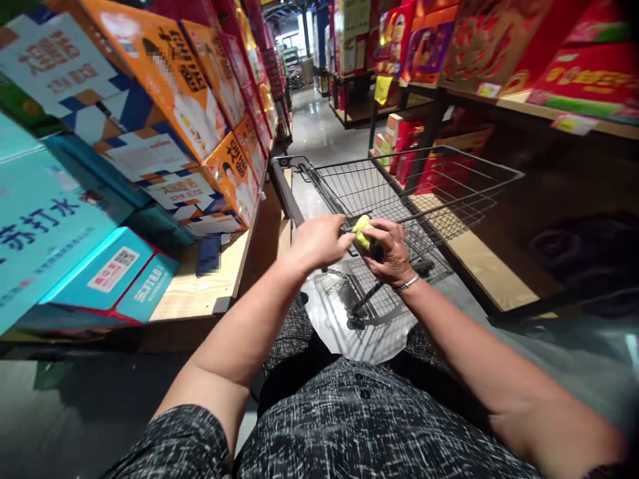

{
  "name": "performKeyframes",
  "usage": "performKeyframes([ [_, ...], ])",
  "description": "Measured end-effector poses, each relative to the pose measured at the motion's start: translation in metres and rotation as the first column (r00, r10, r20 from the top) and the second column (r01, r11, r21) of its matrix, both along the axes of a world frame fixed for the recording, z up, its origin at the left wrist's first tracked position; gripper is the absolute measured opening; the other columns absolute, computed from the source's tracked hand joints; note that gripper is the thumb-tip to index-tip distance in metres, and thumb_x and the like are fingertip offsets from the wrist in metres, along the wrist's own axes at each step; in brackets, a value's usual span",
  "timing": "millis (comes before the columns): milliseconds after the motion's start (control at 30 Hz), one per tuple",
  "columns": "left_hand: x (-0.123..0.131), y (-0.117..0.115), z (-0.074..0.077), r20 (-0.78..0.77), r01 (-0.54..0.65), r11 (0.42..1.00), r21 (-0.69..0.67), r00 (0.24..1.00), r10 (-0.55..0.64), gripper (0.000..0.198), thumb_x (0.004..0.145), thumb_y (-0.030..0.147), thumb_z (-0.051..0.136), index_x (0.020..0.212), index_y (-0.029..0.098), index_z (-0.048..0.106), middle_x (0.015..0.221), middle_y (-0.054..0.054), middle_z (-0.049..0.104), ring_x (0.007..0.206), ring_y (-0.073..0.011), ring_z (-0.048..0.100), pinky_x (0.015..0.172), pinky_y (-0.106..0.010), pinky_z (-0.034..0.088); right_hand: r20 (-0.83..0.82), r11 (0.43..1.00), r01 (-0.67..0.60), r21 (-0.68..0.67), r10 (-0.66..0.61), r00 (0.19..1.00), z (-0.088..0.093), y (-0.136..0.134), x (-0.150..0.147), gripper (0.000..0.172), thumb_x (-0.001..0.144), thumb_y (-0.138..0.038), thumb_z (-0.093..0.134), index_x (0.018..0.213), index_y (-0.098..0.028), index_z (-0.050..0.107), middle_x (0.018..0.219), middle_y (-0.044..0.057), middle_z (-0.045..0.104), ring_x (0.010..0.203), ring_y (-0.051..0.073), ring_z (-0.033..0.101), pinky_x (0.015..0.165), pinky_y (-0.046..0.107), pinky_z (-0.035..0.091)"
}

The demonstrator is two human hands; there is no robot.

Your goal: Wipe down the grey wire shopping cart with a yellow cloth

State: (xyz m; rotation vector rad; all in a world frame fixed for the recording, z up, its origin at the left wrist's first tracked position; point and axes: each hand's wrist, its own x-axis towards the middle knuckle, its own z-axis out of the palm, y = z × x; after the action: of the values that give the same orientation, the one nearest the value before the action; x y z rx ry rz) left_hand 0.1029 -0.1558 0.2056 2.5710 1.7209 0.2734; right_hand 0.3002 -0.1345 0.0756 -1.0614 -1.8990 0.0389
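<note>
Over the near end of a wire shopping cart (399, 186), both my hands are close together. A small crumpled yellow cloth (361, 230) is held in my right hand (389, 251), whose fingers curl round it and over a dark part of the cart. My left hand (322, 241) is closed just left of the cloth, its fingertips reaching the cloth's edge. What lies inside its fingers is hidden. The dark cart handle (287, 189) runs from the upper left toward my left hand and disappears behind it. A bracelet (407, 283) circles my right wrist.
Orange boxes (234, 176) and turquoise cartons (94, 266) fill the left shelf, whose wooden edge (200, 293) juts near my left arm. A right-hand rack (479, 266) with red boxes (449, 166) borders the cart. A grey-floored aisle (319, 126) leads ahead.
</note>
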Motion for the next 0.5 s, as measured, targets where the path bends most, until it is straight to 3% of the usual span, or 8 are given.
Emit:
performKeyframes([
  [100,0.016,-0.008,-0.021,-0.078,-0.003,0.993,0.121,0.997,0.013,0.044,0.098,0.048,0.058,0.127,0.015,0.063,0.115,-0.017,0.069,0.106,-0.0332,0.066,0.088,-0.044,0.046,0.101,1.000,-0.023,-0.014,0.024,0.995,-0.009,0.010,0.009,0.043,0.080,-0.026,0.065,0.122,-0.030,0.063,0.131,0.010,0.059,0.121,0.031,0.055,0.105,0.052,0.043],
  [267,-0.006,0.007,-0.051,-0.114,0.068,0.947,0.315,0.993,-0.033,0.037,0.100,0.037,0.054,0.126,0.013,0.062,0.115,-0.017,0.066,0.105,-0.0337,0.060,0.089,-0.046,0.038,0.269,0.995,0.098,-0.034,-0.085,0.959,-0.004,0.031,0.040,0.047,0.072,-0.019,0.065,0.118,-0.029,0.067,0.131,0.010,0.060,0.121,0.035,0.054,0.104,0.056,0.042],
  [400,-0.027,0.024,-0.055,-0.076,0.021,0.940,0.341,0.997,0.006,0.041,0.098,0.047,0.057,0.122,0.014,0.065,0.112,-0.016,0.068,0.103,-0.0336,0.060,0.091,-0.047,0.034,0.240,0.972,0.226,-0.056,-0.207,0.949,0.018,0.061,0.049,0.048,0.074,-0.023,0.064,0.122,-0.025,0.067,0.136,0.013,0.058,0.124,0.038,0.052,0.105,0.058,0.041],
  [500,-0.039,0.036,-0.054,-0.030,-0.015,0.939,0.343,0.999,0.026,0.042,0.097,0.051,0.057,0.119,0.016,0.066,0.109,-0.014,0.070,0.103,-0.0332,0.060,0.094,-0.048,0.033,0.243,0.942,0.268,-0.201,-0.218,0.945,0.026,0.088,0.048,0.047,0.077,-0.032,0.065,0.123,-0.024,0.066,0.131,0.014,0.060,0.119,0.037,0.056,0.102,0.057,0.045],
])
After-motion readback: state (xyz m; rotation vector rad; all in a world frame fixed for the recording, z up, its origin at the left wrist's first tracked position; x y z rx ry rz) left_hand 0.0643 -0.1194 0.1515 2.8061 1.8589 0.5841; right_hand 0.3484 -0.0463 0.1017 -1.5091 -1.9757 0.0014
